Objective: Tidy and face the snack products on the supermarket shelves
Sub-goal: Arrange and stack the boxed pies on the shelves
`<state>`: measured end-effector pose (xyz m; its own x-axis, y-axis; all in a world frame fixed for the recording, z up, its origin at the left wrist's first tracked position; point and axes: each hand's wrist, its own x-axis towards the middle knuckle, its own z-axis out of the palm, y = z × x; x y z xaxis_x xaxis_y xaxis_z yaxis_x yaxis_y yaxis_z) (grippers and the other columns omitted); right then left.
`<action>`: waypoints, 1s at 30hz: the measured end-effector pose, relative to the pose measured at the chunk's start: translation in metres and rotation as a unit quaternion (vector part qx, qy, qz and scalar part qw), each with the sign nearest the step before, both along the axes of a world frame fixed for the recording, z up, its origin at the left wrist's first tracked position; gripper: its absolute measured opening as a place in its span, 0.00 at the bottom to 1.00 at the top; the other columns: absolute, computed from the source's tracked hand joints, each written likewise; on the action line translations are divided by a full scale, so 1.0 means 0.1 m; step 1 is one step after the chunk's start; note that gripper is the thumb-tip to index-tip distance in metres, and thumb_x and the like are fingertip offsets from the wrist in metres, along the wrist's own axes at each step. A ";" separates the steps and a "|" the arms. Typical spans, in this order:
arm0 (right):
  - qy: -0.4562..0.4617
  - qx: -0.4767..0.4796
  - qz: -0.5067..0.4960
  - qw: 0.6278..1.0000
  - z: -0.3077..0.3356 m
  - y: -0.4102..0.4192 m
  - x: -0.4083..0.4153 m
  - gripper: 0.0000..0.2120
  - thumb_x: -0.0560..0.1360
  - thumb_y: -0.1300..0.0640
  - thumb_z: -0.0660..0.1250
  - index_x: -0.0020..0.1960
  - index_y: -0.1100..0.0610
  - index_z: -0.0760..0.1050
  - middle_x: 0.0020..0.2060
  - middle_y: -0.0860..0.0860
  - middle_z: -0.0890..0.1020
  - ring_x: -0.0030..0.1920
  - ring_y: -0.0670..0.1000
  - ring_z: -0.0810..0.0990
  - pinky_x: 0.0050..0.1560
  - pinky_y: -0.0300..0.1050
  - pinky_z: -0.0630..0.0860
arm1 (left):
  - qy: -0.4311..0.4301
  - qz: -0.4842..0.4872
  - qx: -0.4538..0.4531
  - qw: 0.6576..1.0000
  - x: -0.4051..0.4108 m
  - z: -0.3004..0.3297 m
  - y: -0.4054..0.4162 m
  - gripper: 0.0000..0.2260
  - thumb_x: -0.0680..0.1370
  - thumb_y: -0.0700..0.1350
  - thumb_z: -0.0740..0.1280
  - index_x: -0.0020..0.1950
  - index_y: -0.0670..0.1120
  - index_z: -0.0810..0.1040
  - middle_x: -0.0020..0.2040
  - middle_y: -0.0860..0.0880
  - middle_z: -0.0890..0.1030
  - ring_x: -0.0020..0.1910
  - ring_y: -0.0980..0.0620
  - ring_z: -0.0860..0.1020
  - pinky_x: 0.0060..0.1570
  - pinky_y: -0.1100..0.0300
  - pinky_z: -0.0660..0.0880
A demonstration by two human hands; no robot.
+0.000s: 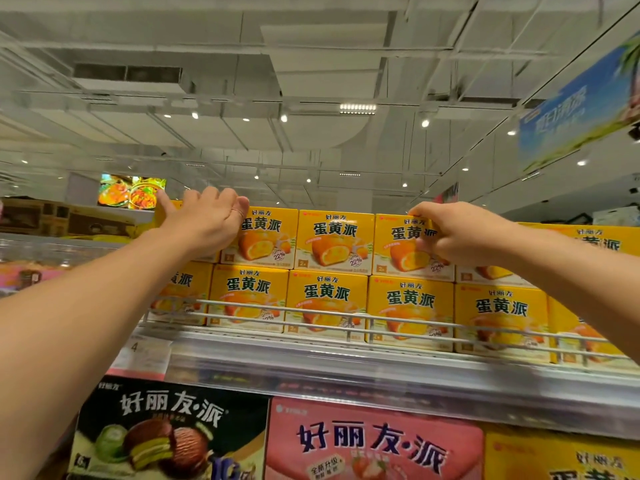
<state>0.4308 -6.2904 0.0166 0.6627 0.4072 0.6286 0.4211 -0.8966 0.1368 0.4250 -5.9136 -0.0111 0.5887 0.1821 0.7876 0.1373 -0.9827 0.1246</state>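
Observation:
Yellow egg-yolk pie boxes stand in two stacked rows on the top shelf (311, 362), fronts facing me. My left hand (204, 223) reaches up and lies flat over the top left box of the upper row (259, 237), fingers spread over its top edge. My right hand (457, 233) pinches the upper right corner of another upper-row box (401, 247), two boxes further right. A box between them (334, 239) stands untouched. The lower row (325, 303) sits behind a wire rail.
Below the shelf edge stand a black pie box (173, 431), a pink one (374, 445) and a yellow one (561, 459). A price tag (142, 351) hangs at the shelf's left. A blue banner (575, 109) hangs from the ceiling at the right.

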 end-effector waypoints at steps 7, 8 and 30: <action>-0.012 -0.013 -0.020 1.000 -0.05 0.04 0.00 0.22 0.78 0.48 0.64 0.70 0.49 0.64 0.61 0.51 0.79 0.58 0.55 0.77 0.59 0.54 0.74 | -0.035 -0.031 0.029 0.998 -0.16 -0.06 -0.25 0.32 0.77 0.66 0.37 0.73 0.51 0.61 0.73 0.42 0.61 0.76 0.43 0.51 0.71 0.36 0.35; -0.029 -0.022 -0.019 0.999 -0.06 0.04 -0.01 0.24 0.78 0.48 0.65 0.71 0.50 0.64 0.63 0.51 0.77 0.62 0.55 0.75 0.64 0.54 0.69 | -0.057 -0.049 0.040 0.996 -0.21 -0.09 -0.39 0.30 0.79 0.64 0.39 0.74 0.51 0.61 0.74 0.43 0.60 0.76 0.44 0.50 0.71 0.38 0.35; -0.139 0.103 -0.052 0.984 -2.23 -1.56 -0.49 0.25 0.81 0.50 0.49 0.77 0.54 0.54 0.77 0.49 0.48 0.78 0.53 0.46 0.76 0.52 0.40 | -0.116 -0.206 0.189 0.953 -0.42 -1.60 -2.62 0.23 0.80 0.53 0.53 0.69 0.41 0.70 0.63 0.42 0.75 0.63 0.40 0.71 0.67 0.43 0.60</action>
<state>0.3819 -6.4461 -0.2069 0.4841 0.1922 0.8536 0.2976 -0.9536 0.0459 0.3833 -6.1753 -0.1706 0.3506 -0.3485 0.8693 -0.2573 -0.9283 -0.2684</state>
